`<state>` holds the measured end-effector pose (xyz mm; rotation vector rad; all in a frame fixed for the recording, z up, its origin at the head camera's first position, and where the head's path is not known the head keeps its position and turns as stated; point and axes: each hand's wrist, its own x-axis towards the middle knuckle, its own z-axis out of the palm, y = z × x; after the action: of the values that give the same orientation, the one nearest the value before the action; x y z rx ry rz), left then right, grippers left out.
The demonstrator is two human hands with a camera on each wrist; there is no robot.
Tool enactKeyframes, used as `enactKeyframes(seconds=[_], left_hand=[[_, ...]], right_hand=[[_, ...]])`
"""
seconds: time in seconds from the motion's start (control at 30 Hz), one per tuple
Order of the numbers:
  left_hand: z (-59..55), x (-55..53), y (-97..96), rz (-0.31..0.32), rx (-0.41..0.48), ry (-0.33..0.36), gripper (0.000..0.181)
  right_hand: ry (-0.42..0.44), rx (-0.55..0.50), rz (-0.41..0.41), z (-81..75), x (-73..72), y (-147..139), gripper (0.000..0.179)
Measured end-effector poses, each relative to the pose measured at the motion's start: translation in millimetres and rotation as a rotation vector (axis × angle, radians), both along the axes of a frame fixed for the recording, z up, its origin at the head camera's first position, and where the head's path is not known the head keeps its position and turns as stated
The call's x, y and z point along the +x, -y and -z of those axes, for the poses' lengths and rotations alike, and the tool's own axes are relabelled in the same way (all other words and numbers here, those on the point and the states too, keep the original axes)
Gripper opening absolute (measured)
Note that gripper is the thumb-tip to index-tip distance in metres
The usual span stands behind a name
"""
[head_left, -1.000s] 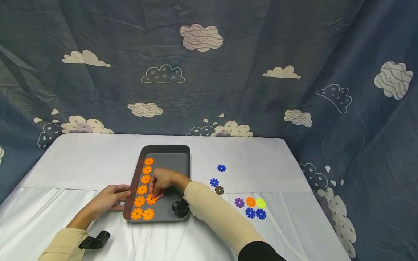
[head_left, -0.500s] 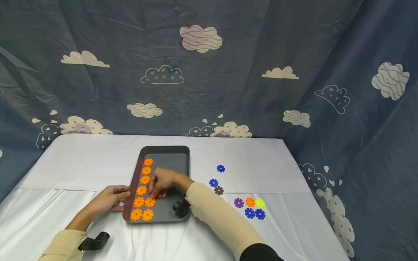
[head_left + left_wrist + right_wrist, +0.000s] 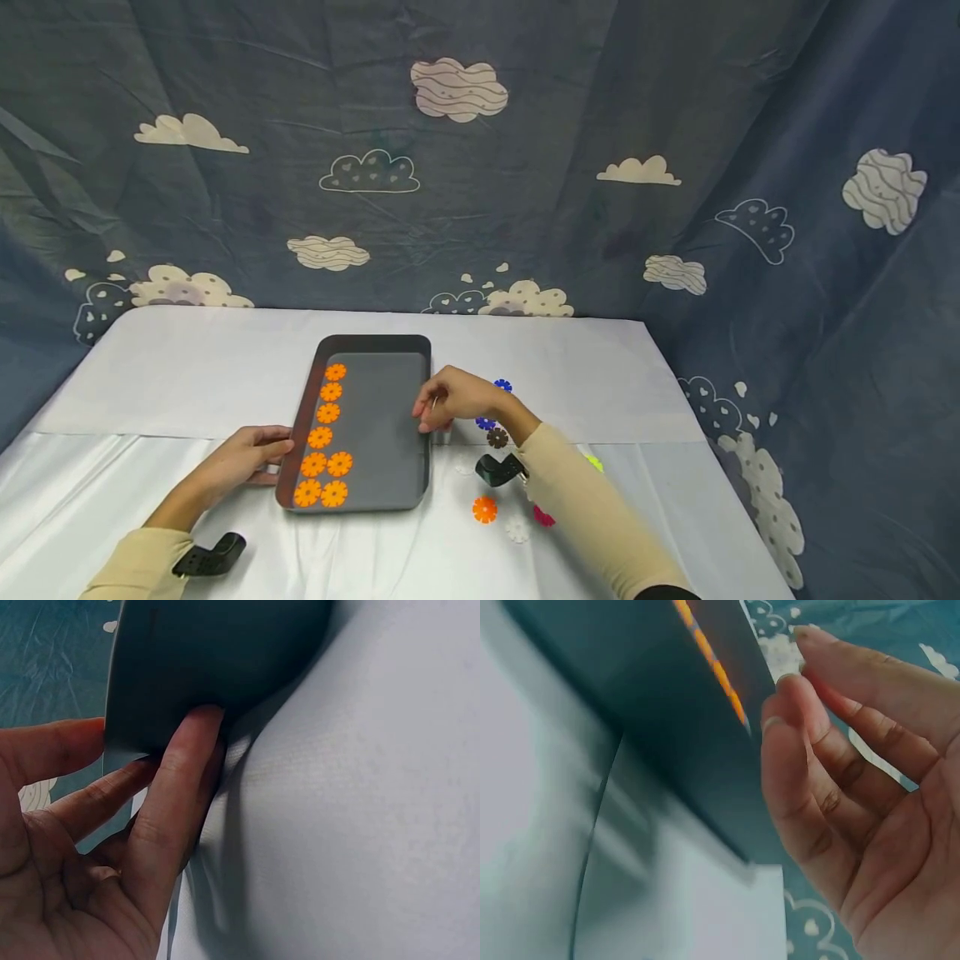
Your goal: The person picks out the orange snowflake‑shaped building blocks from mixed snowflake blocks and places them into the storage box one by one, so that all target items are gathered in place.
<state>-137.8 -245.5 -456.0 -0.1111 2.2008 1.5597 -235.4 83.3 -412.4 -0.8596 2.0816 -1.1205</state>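
On the white cloth stands a dark grey baking tray (image 3: 386, 425). Along its left side runs a column of orange notched plastic discs (image 3: 327, 413), with a short second column beside the lower end. My left hand (image 3: 251, 462) holds the tray's left edge. In the left wrist view, the left fingers (image 3: 161, 810) lie against the outside of the tray wall (image 3: 217, 660). My right hand (image 3: 461, 396) is over the tray's right rim, its fingers loosely bent. Nothing shows between the right fingertips (image 3: 784, 742) in the right wrist view.
Right of the tray lie loose discs: an orange one (image 3: 484, 509), a clear one (image 3: 517, 528), a red one (image 3: 543, 517), a brown one (image 3: 497, 437) and a blue one (image 3: 503, 385). My right sleeve (image 3: 600, 508) covers part of that area. A cloud-patterned curtain (image 3: 480, 200) hangs behind.
My right hand has let go of the orange disc in the second column and moved right, to the tray's right rim. My left hand has stayed at the tray edge.
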Motion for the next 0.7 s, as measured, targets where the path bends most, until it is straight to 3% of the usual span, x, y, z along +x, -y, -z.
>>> enactKeyframes(seconds=[0.3, 0.53, 0.7], left_hand=[[-0.4, -0.7, -0.4, 0.012, -0.031, 0.000, 0.056], [-2.3, -2.2, -1.0, 0.019, -0.041, -0.010, 0.055], [-1.4, -2.0, -2.0, 0.008, -0.037, 0.002, 0.055]], right_hand=[[0.030, 0.071, 0.001, 9.0, 17.7, -52, 0.015], [0.126, 0.135, -0.042, 25.0, 36.8, -67, 0.011], [0.094, 0.194, -0.084, 32.3, 49.8, -69, 0.016]])
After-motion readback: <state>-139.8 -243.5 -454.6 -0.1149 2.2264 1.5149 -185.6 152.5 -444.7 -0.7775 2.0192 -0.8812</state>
